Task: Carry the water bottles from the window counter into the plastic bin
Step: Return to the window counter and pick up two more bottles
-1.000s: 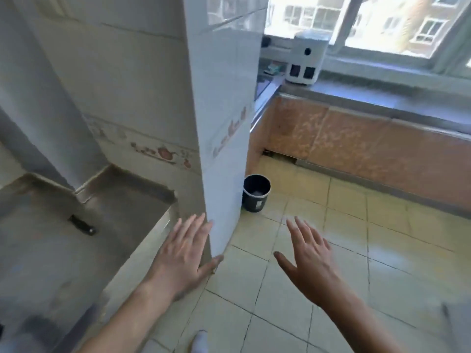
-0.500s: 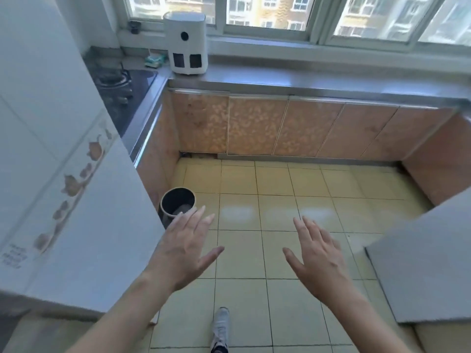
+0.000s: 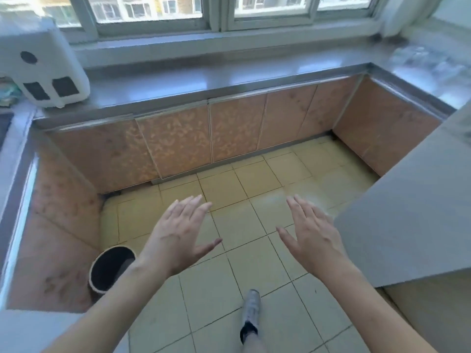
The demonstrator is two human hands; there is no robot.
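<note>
While both hands are hovering spread and empty above the floor, left hand (image 3: 178, 233) beside right hand (image 3: 312, 234), the blurred water bottles (image 3: 418, 62) are lying well apart on the window counter (image 3: 204, 80), far right

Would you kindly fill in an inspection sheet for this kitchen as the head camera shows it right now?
Surface: grey window counter, mostly bare, runs under the windows.
Job's things: blurred clear shapes, likely water bottles, at the counter's far right corner; plastic bin not seen.
Clutter: white appliance at the counter's left end; dark bucket on the floor.
Grippers: left hand and right hand open, spread, holding nothing.
Cables: nothing seen.
Surroundings: yellow tiled floor, orange cabinet doors, one shoe.
</note>
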